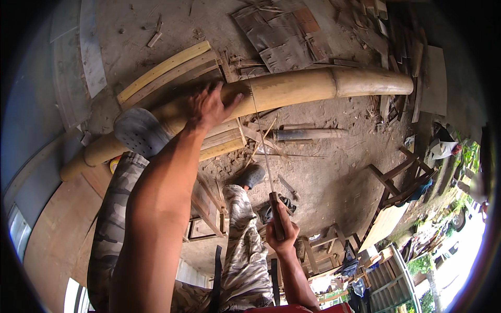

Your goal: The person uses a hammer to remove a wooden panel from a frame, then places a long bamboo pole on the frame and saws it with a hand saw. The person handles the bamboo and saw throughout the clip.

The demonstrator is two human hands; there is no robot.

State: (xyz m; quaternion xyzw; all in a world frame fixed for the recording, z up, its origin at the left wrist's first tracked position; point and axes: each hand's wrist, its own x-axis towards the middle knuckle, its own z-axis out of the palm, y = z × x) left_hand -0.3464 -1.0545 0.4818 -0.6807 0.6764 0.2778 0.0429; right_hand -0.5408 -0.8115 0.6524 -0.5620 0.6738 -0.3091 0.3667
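Note:
A thick yellow-brown bamboo pole (297, 87) lies crosswise in front of me, over a slatted wooden bench (180, 65). My left hand (210, 107) rests on top of the pole, fingers and thumb spread. Closed around the wooden handle of a hand saw (275, 206) is my right hand (282, 232). The saw's long, thin blade reaches away from me, and its far end meets the pole just right of my left hand. Whether the teeth have entered the bamboo, I cannot tell. My left foot, in a grey clog (140, 131), is up on the pole.
My other clog (253, 176) stands on the dirt floor. Beyond the pole lies a dark weathered board (284, 36), with scrap wood piled at the far right. A cut bamboo length (308, 134) lies on the ground. A wooden stool-like frame (399, 177) stands at right.

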